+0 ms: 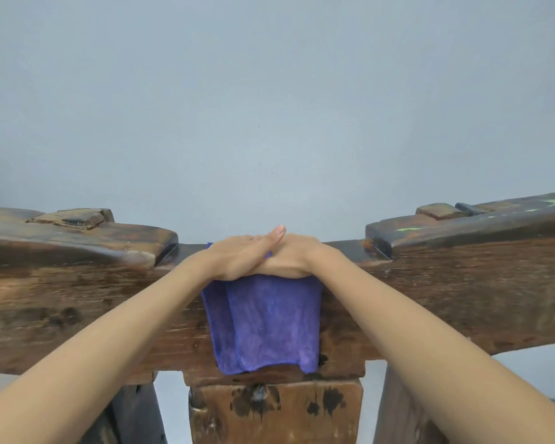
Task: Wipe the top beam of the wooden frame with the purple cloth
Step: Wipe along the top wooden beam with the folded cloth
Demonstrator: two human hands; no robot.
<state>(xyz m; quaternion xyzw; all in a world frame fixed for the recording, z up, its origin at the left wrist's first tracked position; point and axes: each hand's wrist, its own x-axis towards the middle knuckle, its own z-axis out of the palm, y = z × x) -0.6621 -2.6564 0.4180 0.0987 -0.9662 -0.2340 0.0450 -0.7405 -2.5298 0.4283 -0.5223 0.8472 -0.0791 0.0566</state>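
on the recessed middle of the dark, worn wooden top beam [462, 283], the folded purple cloth [263, 322] lies draped, its free end hanging down the near face. the left hand [237, 256] lies flat across the right hand [297, 259], both spread and pressing the cloth. the beam's long axis runs left to right, so i judge the wipe goes sideways.

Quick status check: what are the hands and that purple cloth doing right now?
Left hand laid over right hand, both flat, pressing purple cloth onto top beam. Cloth hangs down the front. Raised blocks either side.
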